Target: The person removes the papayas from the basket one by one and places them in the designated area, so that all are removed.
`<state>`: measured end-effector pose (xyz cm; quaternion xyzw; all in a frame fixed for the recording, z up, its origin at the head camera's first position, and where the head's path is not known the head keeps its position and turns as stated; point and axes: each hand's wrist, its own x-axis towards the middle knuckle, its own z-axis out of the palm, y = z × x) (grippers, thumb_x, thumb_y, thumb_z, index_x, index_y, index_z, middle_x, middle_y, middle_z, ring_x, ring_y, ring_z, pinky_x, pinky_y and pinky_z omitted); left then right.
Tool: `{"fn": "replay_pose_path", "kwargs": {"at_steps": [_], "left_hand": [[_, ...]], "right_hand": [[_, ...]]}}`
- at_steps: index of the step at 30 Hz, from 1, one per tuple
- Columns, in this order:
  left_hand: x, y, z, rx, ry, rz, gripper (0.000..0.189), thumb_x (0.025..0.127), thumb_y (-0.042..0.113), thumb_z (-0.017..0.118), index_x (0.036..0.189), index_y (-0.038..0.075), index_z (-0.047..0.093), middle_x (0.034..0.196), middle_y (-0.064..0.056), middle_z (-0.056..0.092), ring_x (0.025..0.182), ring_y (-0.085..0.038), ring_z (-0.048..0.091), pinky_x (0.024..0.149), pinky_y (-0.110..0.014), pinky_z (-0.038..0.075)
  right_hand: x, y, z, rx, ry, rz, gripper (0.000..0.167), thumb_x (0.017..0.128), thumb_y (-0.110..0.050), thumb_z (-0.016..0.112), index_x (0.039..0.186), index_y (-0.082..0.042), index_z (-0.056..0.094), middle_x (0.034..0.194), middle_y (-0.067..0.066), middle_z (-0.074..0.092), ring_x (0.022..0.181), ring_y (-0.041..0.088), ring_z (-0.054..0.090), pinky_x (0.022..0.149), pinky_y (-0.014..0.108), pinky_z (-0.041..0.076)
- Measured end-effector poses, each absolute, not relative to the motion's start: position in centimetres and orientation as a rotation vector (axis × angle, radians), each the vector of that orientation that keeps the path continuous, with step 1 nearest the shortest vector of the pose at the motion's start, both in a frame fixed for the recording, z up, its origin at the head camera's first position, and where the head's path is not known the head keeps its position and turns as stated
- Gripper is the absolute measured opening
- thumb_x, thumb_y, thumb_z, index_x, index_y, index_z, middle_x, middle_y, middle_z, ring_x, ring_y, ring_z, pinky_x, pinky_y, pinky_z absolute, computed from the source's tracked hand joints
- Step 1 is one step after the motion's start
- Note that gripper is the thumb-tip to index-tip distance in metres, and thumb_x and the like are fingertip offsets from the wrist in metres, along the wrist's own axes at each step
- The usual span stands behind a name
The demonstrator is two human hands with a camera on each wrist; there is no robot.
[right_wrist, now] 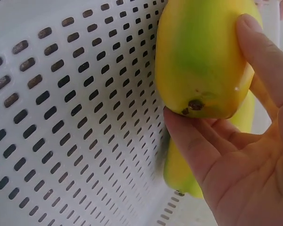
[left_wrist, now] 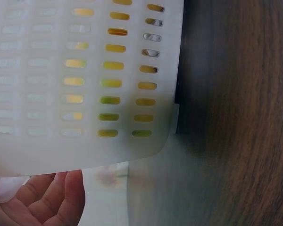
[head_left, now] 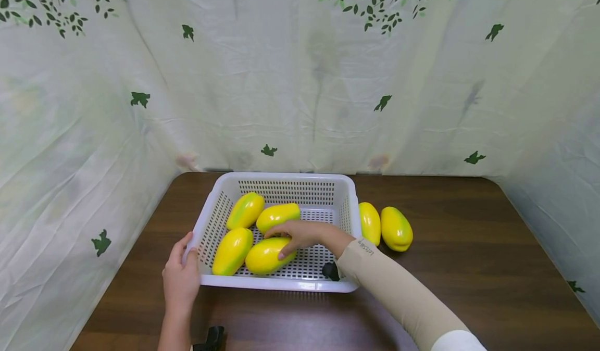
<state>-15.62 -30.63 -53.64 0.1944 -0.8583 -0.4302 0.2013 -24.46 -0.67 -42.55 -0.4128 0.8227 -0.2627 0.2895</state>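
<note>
A white perforated plastic basket (head_left: 281, 283) stands on the table with several glossy yellow papayas inside. My left hand (head_left: 181, 275) grips its left rim, thumb on the near side; in the left wrist view the fingers (left_wrist: 73, 197) curl at the rim. Inside the basket, my right hand (head_left: 300, 236) holds the front papaya (head_left: 264, 257), thumb on one side and fingers on the other. Close up, this papaya (right_wrist: 203, 56) shows a green streak and a dark stem end. Beside it lie the front-left papaya (head_left: 233, 252) and two farther back (head_left: 246, 210).
Right of the basket, two more papayas (head_left: 396, 228) lie on the brown wooden table (head_left: 469, 267), one against the basket's side. A black object (head_left: 213, 338) shows at the near edge. Behind and at the sides hangs a leaf-patterned cloth (head_left: 300, 80).
</note>
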Motion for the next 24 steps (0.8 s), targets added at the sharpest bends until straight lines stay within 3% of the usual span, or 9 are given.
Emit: {"fn": "replay_pose_path", "kwargs": {"at_steps": [7,12,18,24], "left_hand": [[-13.6,-27.7,-48.1,0.561,-2.42,-1.246,0.043,0.094,0.04,0.033,0.136,0.03,0.039,0.126,-0.008,0.05,0.094,-0.024,0.053,0.066,-0.044,0.05],[-12.3,-25.5,-44.2,0.552,-2.407,-1.327,0.043,0.096,0.027,0.034,0.137,0.014,0.038,0.127,-0.02,0.046,0.096,-0.034,0.05,0.08,-0.053,0.043],[-12.3,-25.4,-43.9,0.561,-2.406,-1.34,0.042,0.096,0.024,0.033,0.137,0.013,0.038,0.128,-0.02,0.045,0.098,-0.034,0.05,0.081,-0.053,0.042],[-12.7,-25.9,-44.9,0.551,-2.396,-1.292,0.044,0.095,0.031,0.033,0.136,0.017,0.04,0.126,-0.018,0.047,0.096,-0.032,0.05,0.074,-0.053,0.045]], "right_hand": [[-24.7,-0.4,-42.0,-1.081,2.171,-0.817,0.056,0.079,-0.029,0.068,0.13,-0.02,0.048,0.127,-0.008,0.047,0.107,0.008,0.043,0.095,0.031,0.033],[-25.0,-0.2,-41.9,-1.038,2.173,-0.925,0.055,0.078,-0.03,0.069,0.128,-0.023,0.048,0.118,-0.006,0.05,0.099,0.011,0.047,0.088,0.029,0.038],[-25.2,0.0,-41.6,-1.029,2.184,-1.077,0.055,0.077,-0.027,0.07,0.127,-0.023,0.049,0.12,-0.003,0.051,0.101,0.014,0.048,0.086,0.029,0.04],[-25.1,0.2,-41.1,-0.964,2.195,-1.212,0.056,0.077,-0.026,0.071,0.128,-0.025,0.049,0.12,-0.006,0.05,0.104,0.017,0.046,0.087,0.033,0.04]]}}
